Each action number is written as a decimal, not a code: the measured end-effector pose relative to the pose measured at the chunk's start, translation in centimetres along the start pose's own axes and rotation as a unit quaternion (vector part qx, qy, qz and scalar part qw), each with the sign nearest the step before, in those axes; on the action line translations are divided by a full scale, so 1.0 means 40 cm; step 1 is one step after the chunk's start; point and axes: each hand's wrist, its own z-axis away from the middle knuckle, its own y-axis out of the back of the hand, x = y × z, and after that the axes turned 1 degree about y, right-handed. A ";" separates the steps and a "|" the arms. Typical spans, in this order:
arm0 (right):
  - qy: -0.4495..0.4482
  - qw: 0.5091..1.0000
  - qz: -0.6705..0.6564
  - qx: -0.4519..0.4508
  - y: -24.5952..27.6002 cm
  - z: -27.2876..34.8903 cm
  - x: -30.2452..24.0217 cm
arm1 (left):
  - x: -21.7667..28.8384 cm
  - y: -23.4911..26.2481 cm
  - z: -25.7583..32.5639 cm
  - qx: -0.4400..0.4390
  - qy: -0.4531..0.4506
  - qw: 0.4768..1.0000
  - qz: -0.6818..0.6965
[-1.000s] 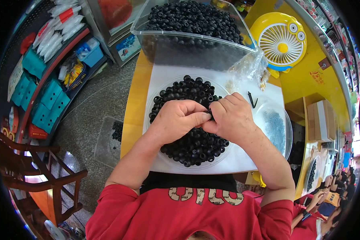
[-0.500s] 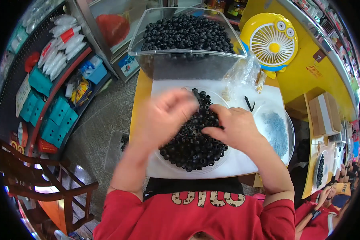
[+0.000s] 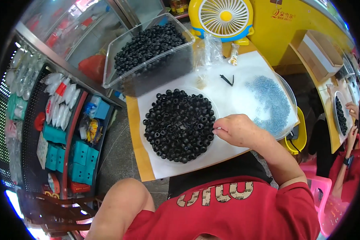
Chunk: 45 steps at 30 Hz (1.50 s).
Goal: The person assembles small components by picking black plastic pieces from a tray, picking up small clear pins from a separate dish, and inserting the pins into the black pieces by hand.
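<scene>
My right hand is closed in a pinch at the right rim of a clear round tray. A tiny pale bit shows at its fingertips, too small to name. Black ring-shaped pieces with open centres fill the tray in a heap. Of my left side only the bent arm shows, at the lower left; the hand is out of the picture. To the right of my right hand stands a second clear round tray with small pale blue beads spread in it.
A deep clear bin of black pieces stands at the far left. Behind the table is a yellow fan. A black V-shaped strip and a plastic bag lie on the white sheet. At right, another person's hands work nearby.
My left hand has left the tray and gone out of the picture at the lower left. The right hand has moved back from the heap to its rim and closed. The view has turned.
</scene>
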 end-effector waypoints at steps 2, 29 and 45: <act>0.008 1.000 -0.001 0.001 -0.014 0.005 0.007 | -0.023 0.000 -0.024 -0.012 0.061 0.998 0.000; -0.220 0.964 0.012 0.150 0.073 0.107 0.151 | -0.082 -0.016 -0.023 0.020 0.060 0.998 0.021; -0.292 0.933 0.181 0.105 0.062 0.098 0.164 | -0.078 -0.009 0.045 0.080 0.103 0.981 -0.141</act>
